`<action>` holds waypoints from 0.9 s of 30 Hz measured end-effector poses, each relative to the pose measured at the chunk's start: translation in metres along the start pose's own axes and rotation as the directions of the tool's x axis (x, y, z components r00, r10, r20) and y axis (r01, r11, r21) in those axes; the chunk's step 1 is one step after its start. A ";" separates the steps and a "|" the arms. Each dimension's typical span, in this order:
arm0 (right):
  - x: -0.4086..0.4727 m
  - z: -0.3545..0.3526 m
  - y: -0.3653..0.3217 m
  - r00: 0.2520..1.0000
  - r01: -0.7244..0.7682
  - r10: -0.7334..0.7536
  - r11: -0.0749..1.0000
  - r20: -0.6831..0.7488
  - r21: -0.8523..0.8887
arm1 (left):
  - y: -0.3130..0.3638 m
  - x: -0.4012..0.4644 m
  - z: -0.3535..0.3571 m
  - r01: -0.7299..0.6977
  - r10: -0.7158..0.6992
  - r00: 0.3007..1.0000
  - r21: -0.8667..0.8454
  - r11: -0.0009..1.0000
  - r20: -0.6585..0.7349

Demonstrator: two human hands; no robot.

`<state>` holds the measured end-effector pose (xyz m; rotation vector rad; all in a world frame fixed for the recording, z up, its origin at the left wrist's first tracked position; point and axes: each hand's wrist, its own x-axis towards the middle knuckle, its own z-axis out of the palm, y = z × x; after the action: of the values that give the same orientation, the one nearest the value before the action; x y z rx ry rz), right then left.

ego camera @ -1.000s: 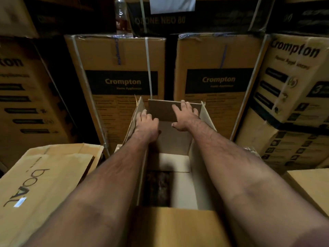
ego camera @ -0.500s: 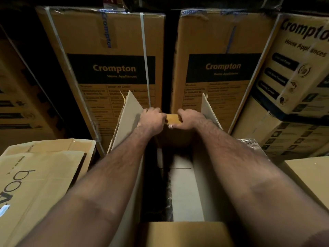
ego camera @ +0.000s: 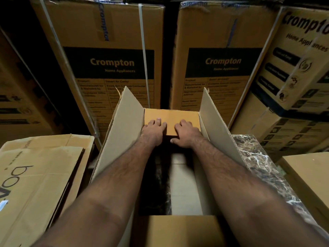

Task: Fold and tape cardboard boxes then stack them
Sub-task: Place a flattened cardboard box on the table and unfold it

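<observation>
Cardboard box (ego camera: pixel 124 139) sits dead centre on the floor, top open, in front of the stacked Crompton cartons (ego camera: pixel 110 63). Flattened boxes (ego camera: pixel 35 175) lie off to its left, not yet folded. Left side flap (ego camera: pixel 128 118) stands upright. Left hand (ego camera: pixel 153 131), then right hand (ego camera: pixel 185 132), press the far flap (ego camera: pixel 170 116) down, fingers fairly straight. Right side flap (ego camera: pixel 211 118) is up too. No tape that I can see, nothing stacked, so early days I reckon.
</observation>
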<state>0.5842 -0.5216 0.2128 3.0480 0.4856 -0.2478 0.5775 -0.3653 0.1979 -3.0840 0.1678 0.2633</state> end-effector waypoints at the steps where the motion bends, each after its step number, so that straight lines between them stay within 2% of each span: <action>1: -0.001 -0.004 0.000 1.000 0.005 -0.004 1.000 0.018 -0.007 | 0.001 0.000 -0.004 -0.007 0.007 1.000 0.003 1.000 0.010; 4: -0.005 -0.019 0.003 1.000 0.002 -0.001 0.998 0.012 -0.055 | 0.004 -0.007 -0.021 0.013 -0.011 1.000 0.091 0.996 -0.019; 6: -0.011 -0.035 0.005 0.993 -0.032 0.015 0.988 -0.115 -0.149 | 0.002 -0.017 -0.033 0.089 -0.079 0.995 0.174 0.981 -0.066; 9: -0.028 -0.065 0.011 0.954 -0.125 0.053 0.965 -0.294 -0.231 | -0.008 -0.044 -0.058 0.306 -0.278 0.952 0.318 0.897 -0.131; 11: -0.043 -0.080 0.020 0.922 -0.196 0.111 0.960 -0.371 -0.201 | -0.017 -0.063 -0.074 0.456 -0.421 0.890 0.317 0.832 -0.175; 12: -0.052 -0.084 0.025 0.893 -0.236 0.156 0.961 -0.421 -0.144 | -0.019 -0.072 -0.080 0.509 -0.471 0.859 0.253 0.823 -0.199; 14: -0.072 -0.083 0.038 0.815 -0.255 0.268 0.962 -0.514 0.097 | -0.016 -0.089 -0.082 0.546 -0.520 0.822 0.061 0.836 -0.233; 16: -0.089 -0.079 0.049 0.778 -0.198 0.402 0.886 -0.482 0.419 | -0.011 -0.103 -0.083 0.506 -0.533 0.805 -0.168 0.846 -0.258; 18: -0.104 -0.080 0.055 0.841 -0.137 0.441 0.734 -0.313 0.665 | -0.008 -0.120 -0.089 0.461 -0.574 0.769 -0.377 0.803 -0.283; 20: -0.118 -0.077 0.059 0.914 -0.090 0.353 0.658 -0.201 0.747 | -0.007 -0.138 -0.096 0.457 -0.609 0.752 -0.467 0.757 -0.252; 23: -0.144 -0.062 0.061 0.926 0.009 0.286 0.634 -0.245 0.773 | 0.000 -0.166 -0.100 0.363 -0.569 0.810 -0.639 0.678 -0.144; 25: -0.160 -0.048 0.062 0.907 0.080 0.300 0.568 -0.296 0.819 | 0.009 -0.188 -0.101 0.224 -0.417 0.909 -0.804 0.551 -0.032; 27: -0.173 -0.037 0.061 0.892 0.123 0.313 0.527 -0.327 0.841 | 0.018 -0.211 -0.097 0.154 -0.232 0.971 -0.889 0.430 0.056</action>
<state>0.4464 -0.6298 0.2786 4.1366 0.2075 0.3807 0.3851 -0.3658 0.3287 -4.1285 -0.5340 0.2901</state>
